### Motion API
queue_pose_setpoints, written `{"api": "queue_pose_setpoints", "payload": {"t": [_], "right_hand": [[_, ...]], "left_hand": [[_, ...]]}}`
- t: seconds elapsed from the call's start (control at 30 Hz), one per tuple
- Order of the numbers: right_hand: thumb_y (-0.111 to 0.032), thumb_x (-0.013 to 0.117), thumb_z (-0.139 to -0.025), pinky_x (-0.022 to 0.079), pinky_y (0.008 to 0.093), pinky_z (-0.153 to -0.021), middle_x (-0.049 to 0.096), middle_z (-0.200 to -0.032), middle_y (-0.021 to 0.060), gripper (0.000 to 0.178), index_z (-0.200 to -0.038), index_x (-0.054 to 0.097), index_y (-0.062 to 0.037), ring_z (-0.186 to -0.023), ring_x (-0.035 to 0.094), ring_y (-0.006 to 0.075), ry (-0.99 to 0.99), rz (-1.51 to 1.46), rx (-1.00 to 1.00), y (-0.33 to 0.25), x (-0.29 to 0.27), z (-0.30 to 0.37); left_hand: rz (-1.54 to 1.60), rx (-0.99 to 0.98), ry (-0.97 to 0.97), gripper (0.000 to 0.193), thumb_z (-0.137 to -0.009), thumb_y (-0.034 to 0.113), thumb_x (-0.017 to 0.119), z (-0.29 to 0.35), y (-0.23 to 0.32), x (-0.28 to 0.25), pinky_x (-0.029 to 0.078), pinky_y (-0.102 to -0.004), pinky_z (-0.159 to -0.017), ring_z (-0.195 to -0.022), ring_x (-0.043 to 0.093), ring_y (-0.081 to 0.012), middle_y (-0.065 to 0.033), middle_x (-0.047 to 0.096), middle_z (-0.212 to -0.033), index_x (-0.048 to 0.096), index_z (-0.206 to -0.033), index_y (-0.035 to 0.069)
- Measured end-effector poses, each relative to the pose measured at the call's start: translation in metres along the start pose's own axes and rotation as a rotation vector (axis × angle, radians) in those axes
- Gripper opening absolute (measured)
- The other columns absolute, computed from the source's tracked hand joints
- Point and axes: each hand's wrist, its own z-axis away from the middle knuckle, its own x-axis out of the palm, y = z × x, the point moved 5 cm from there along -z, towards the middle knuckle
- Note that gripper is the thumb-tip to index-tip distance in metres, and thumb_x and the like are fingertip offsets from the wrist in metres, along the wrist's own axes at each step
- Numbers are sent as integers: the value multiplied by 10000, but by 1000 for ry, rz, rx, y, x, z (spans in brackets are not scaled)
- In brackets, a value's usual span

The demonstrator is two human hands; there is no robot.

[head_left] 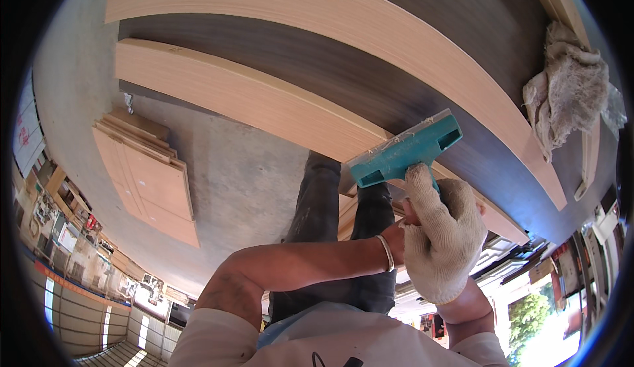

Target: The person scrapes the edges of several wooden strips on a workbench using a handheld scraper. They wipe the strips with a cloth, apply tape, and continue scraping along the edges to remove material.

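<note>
In my gloved right hand is a teal plastic scraper, its wide head angled up to the right. The index finger lies along the handle and the other fingers curl round it. Pale thin shavings or threads cling along the scraper's clear edge. It overlaps the near light wood strip, though I cannot tell whether it touches. My bare left hand, with a pale bangle at the wrist, crosses behind the glove, which hides most of its fingers.
A second light wood strip lies farther back on the dark tabletop. A crumpled whitish rag rests at the right, by another wood strip. Stacked wood panels are on the concrete floor at left.
</note>
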Motion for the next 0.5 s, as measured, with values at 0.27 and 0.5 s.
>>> {"api": "queue_pose_setpoints", "payload": {"t": [0.27,0.5], "right_hand": [[49,707,-619,581,394,-688,691,-987,182,750,-1364,747,-26,-817,724,316,-4,7,-2,-1,4,0],[64,683,-626,581,391,-680,689,-974,175,747,-1364,750,-30,-812,725,308,-14,-20,-1,-5,3,-4]], "left_hand": [[1,5,6,498,-1103,243,523,2,0,-3,266,-467,-1331,-1559,430,-256,-93,516,-1626,507,-1582,111],[-2,10,1,499,-1101,246,526,6,2,-6,262,-474,-1332,-1561,429,-256,-93,516,-1628,511,-1581,112]]}}
